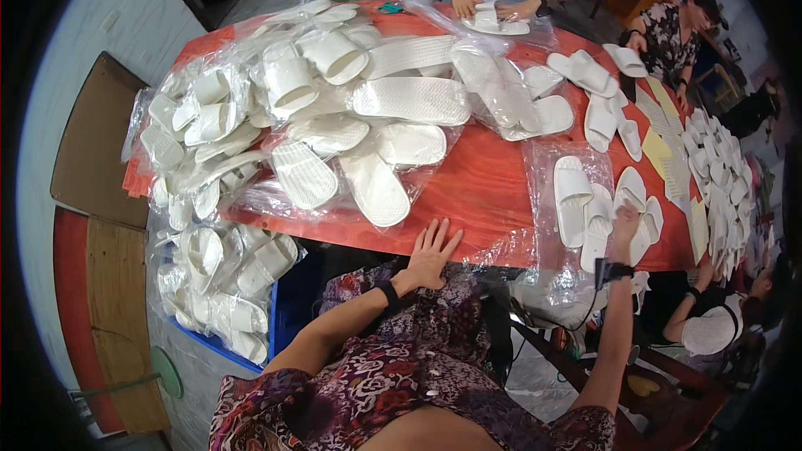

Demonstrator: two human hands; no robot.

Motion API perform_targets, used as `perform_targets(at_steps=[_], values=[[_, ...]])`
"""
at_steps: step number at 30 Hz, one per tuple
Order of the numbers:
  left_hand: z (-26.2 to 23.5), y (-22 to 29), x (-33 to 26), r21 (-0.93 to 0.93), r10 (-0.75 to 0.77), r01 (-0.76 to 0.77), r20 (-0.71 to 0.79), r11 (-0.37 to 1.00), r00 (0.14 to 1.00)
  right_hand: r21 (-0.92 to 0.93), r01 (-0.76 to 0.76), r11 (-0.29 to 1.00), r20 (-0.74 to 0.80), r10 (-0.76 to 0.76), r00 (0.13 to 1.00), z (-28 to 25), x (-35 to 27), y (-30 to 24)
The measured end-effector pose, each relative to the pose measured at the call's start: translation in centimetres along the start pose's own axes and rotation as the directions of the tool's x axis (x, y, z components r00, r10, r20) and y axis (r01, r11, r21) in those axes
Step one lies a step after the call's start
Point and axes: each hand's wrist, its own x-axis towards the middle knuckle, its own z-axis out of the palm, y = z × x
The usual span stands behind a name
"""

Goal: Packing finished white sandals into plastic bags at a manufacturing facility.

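My left hand (430, 255) lies flat on the near edge of the red table, fingers spread, holding nothing. On the right side my right hand (624, 227) is closed on a pair of white slippers (632, 188), its fingers partly hidden against them. Just left of that hand, another pair of white slippers (571, 192) lies on a clear plastic bag (545, 192). Bagged white slippers (376, 188) are heaped across the left and middle of the table.
A blue crate (280, 317) of bagged slippers stands below the table's left end. Loose slippers (714, 175) pile up at the far right beside yellow sheets (658, 153). Across the table a person's hands (464, 2) handle slippers; other people work at the right.
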Motion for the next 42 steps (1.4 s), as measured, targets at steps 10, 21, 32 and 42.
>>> perform_targets(at_steps=[10,21,32,42], values=[[1.3,0.0,-0.1,-0.018,0.041,-0.042,-0.08,0.999,0.996,0.024,0.39,0.92,0.417,-0.364,0.833,17.4,-13.2,-23.1],[1.7,-0.2,-0.2,0.061,0.046,-0.041,-0.086,0.997,0.995,-0.175,0.66,0.73,0.233,-0.621,0.748,29.8,-8.4,-29.8],[0.9,-0.8,-0.2,-0.074,0.052,-0.057,-0.072,0.996,0.996,0.025,0.524,0.852,0.092,-0.524,0.847,21.9,-18.1,-29.2],[-3.3,-3.3,3.2,-0.811,-0.017,0.217,0.27,-0.543,0.963,-0.008,0.428,0.904,0.701,-0.3,0.647,14.8,-30.4,-25.2]])
